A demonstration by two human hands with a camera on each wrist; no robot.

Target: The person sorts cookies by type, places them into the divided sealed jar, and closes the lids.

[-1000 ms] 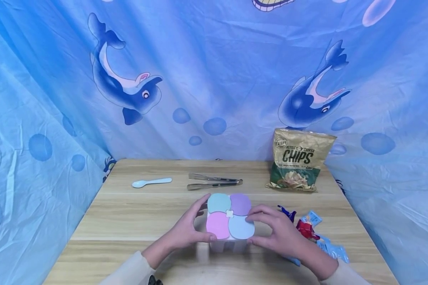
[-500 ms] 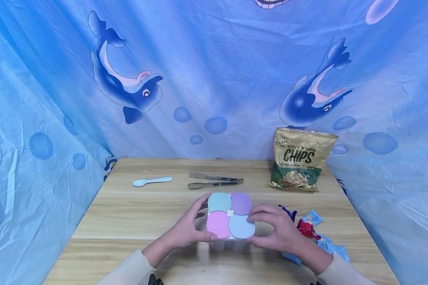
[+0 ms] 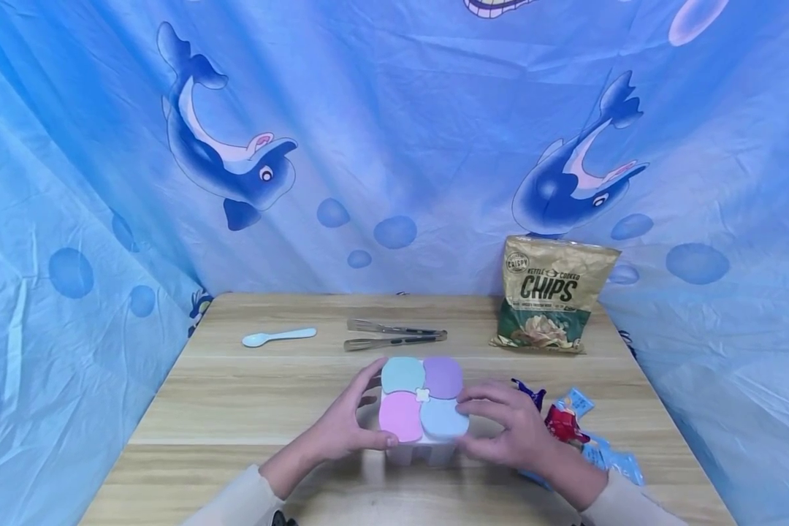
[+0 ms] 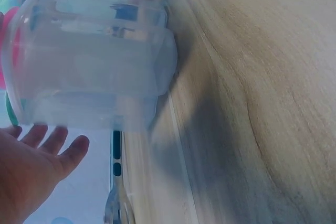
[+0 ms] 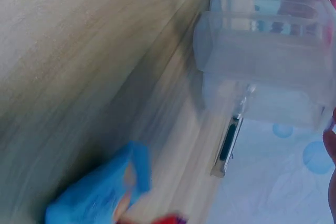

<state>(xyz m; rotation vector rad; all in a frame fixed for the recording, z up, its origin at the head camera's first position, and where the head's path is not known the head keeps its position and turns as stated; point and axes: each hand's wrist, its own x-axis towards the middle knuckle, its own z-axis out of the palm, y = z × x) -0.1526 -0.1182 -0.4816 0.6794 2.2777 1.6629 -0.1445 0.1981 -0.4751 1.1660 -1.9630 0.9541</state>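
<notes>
Box (image 3: 423,413): translucent plastic, four lobes, standing on the table (image 3: 237,409) near its front edge, midway between left and right; clear walls seen from both wrist views (image 4: 94,61).
Lid (image 3: 423,398): four pastel petals (teal, purple, pink, pale blue) around a small white centre piece; sits on top of the box.
Left hand (image 3: 345,424): grasps the left side of the box, thumb on the pink petal's near edge, fingers curved round the far left corner by the teal petal. In the left wrist view the fingertips (image 4: 52,140) lie just beside the wall.
Right hand (image 3: 516,427): grasps the right side of the box, fingers curled over the pale blue and purple petals' edge; palm lies against the right wall.
Tongs (image 3: 394,334): metal, lying behind the box, arms pointing left, apart from it.
Spoon (image 3: 279,336): pale blue, left of the tongs, bowl to the left.
Chips bag (image 3: 552,292): upright at the back right, leaning on the curtain (image 3: 394,146).
Wrappers (image 3: 578,427): small red, dark blue and light blue packets on the table just right of the right hand; a blue one shows blurred in the right wrist view (image 5: 100,192).
Curtain: blue cloth printed with dolphins and bubbles, enclosing the table on three sides.
Sleeves (image 3: 237,500): cream, covering both forearms at the lower edge.
</notes>
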